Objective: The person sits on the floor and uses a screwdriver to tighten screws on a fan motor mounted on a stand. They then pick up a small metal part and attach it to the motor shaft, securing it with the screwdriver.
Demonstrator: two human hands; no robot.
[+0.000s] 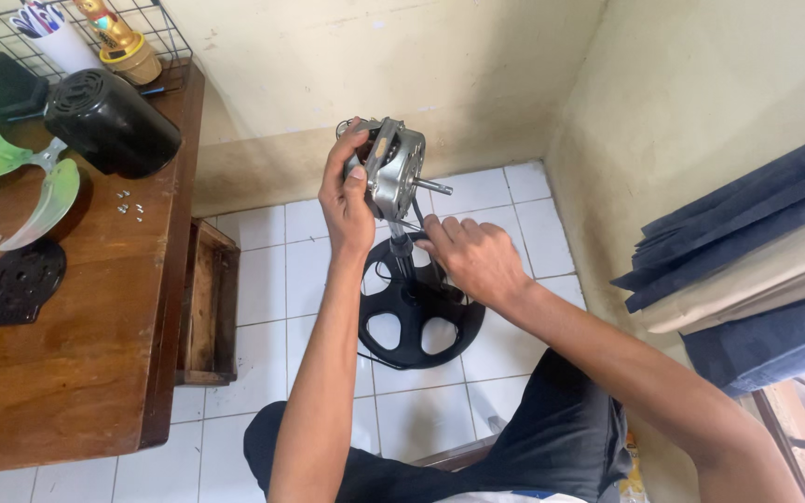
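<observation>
Listing by size: wooden table (76,373) far left of my fingers; black round base (412,321) below them; grey fan motor (391,168), my left hand (347,200) wrapped tight around it; right hand (472,256) fingertips pinching its wires underneath. Risk, I judge: tugging could snap those wires.

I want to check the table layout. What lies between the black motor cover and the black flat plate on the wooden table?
In the head view, the green fan blade lies between the black motor cover and the black flat plate on the wooden table.

Bare forearms, no sleeves; dark trousers (561,438) on the legs.
</observation>
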